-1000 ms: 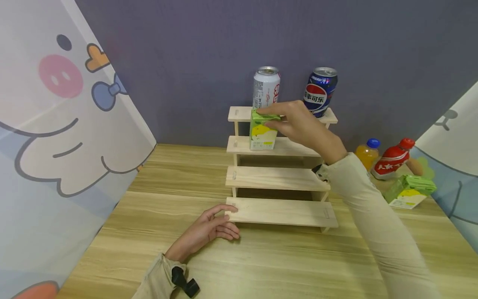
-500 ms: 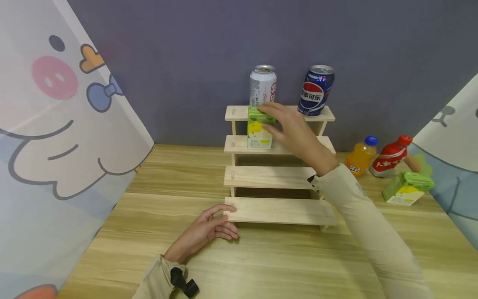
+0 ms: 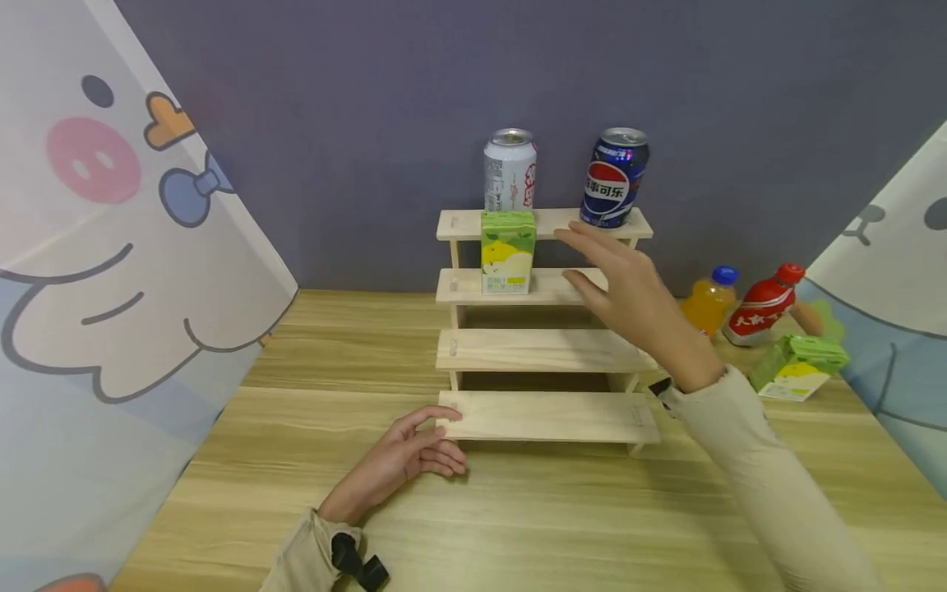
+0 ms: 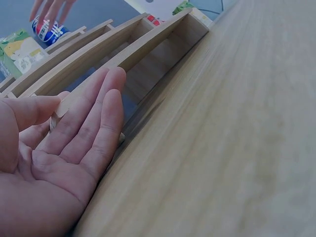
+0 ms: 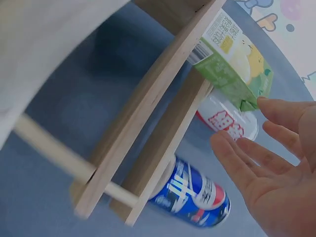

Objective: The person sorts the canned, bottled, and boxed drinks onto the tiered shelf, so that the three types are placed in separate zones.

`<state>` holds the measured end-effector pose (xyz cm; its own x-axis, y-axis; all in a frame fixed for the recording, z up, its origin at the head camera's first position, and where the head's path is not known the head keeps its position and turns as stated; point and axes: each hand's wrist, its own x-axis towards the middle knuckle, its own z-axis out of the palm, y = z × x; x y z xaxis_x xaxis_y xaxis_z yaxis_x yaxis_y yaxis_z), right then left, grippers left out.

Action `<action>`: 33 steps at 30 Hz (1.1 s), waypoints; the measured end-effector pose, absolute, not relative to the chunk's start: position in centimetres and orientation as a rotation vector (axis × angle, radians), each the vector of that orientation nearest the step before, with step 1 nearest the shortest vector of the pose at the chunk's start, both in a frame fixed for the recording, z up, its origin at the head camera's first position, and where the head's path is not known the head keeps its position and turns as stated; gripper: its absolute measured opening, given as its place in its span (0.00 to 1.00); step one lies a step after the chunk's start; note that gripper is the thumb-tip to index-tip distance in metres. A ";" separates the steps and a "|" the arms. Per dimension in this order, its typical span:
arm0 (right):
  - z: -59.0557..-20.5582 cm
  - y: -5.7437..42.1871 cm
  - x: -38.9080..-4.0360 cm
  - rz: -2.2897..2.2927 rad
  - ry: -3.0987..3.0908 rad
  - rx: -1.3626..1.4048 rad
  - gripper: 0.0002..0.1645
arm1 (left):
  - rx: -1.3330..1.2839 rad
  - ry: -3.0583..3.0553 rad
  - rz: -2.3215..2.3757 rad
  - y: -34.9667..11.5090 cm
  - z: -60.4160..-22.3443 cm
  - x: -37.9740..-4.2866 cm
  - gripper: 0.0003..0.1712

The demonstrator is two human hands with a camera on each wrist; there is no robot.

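A green-and-yellow juice carton (image 3: 507, 253) stands upright on the second-highest step of a wooden stepped rack (image 3: 547, 415). My right hand (image 3: 629, 288) is apart from it, to its right, fingers extended and holding nothing. The right wrist view shows a gap between these fingertips and the carton (image 5: 237, 59). My left hand (image 3: 399, 456) holds the front left corner of the lowest step between thumb and index finger, its other fingers loose below. On the top step stand a white can (image 3: 510, 168), partly hidden behind the carton, and a blue Pepsi can (image 3: 614, 179).
Right of the rack on the wooden table (image 3: 311, 370) are an orange-drink bottle (image 3: 710, 302) with a blue cap, a red-labelled bottle (image 3: 765, 306) and a second juice carton (image 3: 799, 368). A dark panel (image 3: 355, 164) rises behind the rack.
My right hand has let go of the juice carton and moved right, away from it. The carton stays on its step. My left hand keeps its place on the rack. The view has shifted slightly.
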<state>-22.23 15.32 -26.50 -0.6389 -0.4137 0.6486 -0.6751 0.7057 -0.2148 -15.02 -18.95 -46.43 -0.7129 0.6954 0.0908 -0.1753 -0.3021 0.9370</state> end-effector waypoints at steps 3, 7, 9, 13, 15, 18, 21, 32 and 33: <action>-27.1 16.4 -21.4 0.583 -2.322 0.817 0.29 | 0.667 1.389 2.056 -19.0 -46.4 -15.1 0.21; -28.0 17.7 -20.1 0.579 -2.310 0.781 0.28 | 0.669 1.392 2.058 -19.1 -46.3 -15.1 0.22; -28.4 18.4 -19.4 0.579 -2.296 0.764 0.28 | 0.675 1.396 2.055 -19.2 -46.3 -15.1 0.22; -28.9 19.9 -18.1 0.580 -2.280 0.720 0.29 | 0.664 1.395 2.051 -19.3 -46.4 -15.0 0.21; -29.1 20.9 -17.6 0.574 -2.291 0.682 0.30 | 0.655 1.401 2.054 -19.4 -46.4 -14.9 0.21; -29.5 22.5 -17.0 0.554 -2.317 0.619 0.32 | 0.622 1.418 2.046 -19.5 -46.3 -14.7 0.21; -30.0 24.2 -16.7 0.537 -2.339 0.562 0.33 | 0.600 1.422 2.037 -19.7 -46.2 -14.7 0.21; -30.9 31.0 -17.3 0.555 -2.486 0.401 0.27 | 0.637 1.393 2.033 -19.6 -46.1 -14.8 0.22; -31.0 31.8 -17.3 0.578 -2.533 0.360 0.25 | 0.623 1.397 2.029 -19.5 -46.1 -14.8 0.22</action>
<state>-17.27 31.76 -31.04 -0.8333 -0.1385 0.5351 -0.3568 0.8741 -0.3295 -14.77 -19.55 -46.07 -0.7151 0.6975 0.0468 -0.2053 -0.2735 0.9397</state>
